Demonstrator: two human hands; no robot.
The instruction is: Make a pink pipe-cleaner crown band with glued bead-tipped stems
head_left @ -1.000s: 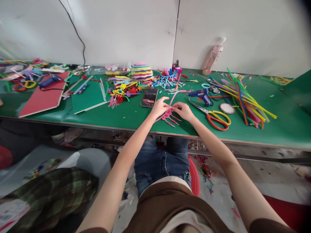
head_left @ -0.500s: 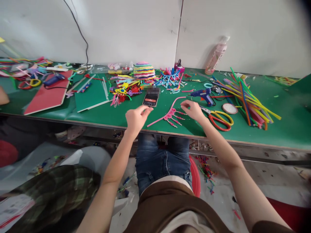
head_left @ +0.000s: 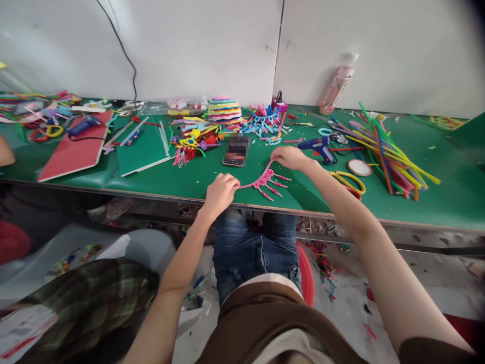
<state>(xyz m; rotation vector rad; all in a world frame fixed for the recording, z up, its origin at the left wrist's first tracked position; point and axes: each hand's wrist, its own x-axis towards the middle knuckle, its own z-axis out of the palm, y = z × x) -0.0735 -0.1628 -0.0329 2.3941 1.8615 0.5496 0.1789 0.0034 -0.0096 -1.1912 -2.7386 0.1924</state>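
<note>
no text or label is readable.

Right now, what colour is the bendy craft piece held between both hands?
Pink; the fuzzy pipe-cleaner craft piece shows best in the head view.

Your left hand (head_left: 221, 192) sat at the table's (head_left: 435, 207) near edge, centre frame, and your right hand (head_left: 291, 157) lay up and right of it, with the pipe-cleaner ornament (head_left: 265, 179) between them. A phone (head_left: 235, 150) lay behind the ornament. The glue gun (head_left: 317, 147), scissors (head_left: 350, 183) and straws (head_left: 386, 151) were to the right, and boards (head_left: 76, 151) at upper left.
</note>
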